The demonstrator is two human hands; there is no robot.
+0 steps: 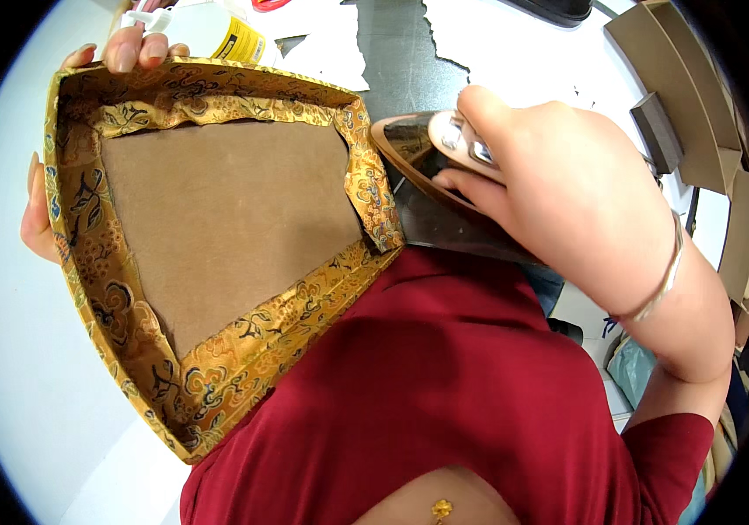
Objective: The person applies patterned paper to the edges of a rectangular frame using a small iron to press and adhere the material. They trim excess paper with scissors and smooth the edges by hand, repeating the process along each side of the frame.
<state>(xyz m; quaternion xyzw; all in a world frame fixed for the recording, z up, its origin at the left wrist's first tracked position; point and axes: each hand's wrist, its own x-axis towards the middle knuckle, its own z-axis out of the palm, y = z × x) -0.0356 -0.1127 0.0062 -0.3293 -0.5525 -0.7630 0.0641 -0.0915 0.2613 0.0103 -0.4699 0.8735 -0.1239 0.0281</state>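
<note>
My left hand (134,51) grips the far left corner of a shallow box (234,219), fingers curled over its rim. Gold brocade with a dark floral pattern covers the box walls and folds over inside, framing a bare brown board bottom. The box is tilted, its near edge close to my body. In my right hand (575,175) is a small clothes iron (405,144), my fingers wrapped round its handle. The iron's tip is beside the brocade on the right wall of the box; whether its sole touches the cloth cannot be seen.
Behind the box lies a white bottle with a yellow label (239,39) and a nozzle. Torn white paper (326,48) covers part of a dark grey surface (405,61). Brown cardboard boxes (685,96) stand along the right side. A red item (269,4) shows at the far edge.
</note>
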